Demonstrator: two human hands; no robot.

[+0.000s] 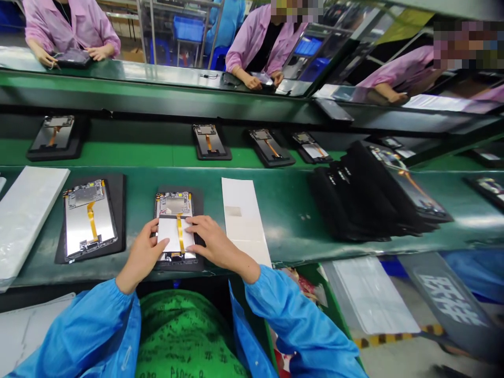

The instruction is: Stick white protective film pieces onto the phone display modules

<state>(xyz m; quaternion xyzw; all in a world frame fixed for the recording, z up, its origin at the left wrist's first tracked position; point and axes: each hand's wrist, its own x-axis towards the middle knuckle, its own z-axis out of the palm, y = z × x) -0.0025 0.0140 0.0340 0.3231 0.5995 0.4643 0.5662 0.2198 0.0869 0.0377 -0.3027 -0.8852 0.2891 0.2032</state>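
An opened tablet (173,202) lies on a black foam pad (199,199) in front of me, its circuit board at the top. Over its silver back rests a flat white rectangular piece (168,233), dark along its upper edge, with an orange ribbon cable (180,233) running down over it. My left hand (144,254) grips the piece's left edge, thumb on its face. From the right, my right hand (214,242) holds the opposite side with thumb and bent fingers. Another opened tablet (86,220) lies on a foam pad to the left, its silver back uncovered.
A white card strip (244,215) lies right of my hands, beyond it a leaning stack of black pads (358,199). Wrapped white sheets (29,220) lie left. Several opened tablets (208,142) sit on the green belt (153,147). Co-workers in pink sit opposite.
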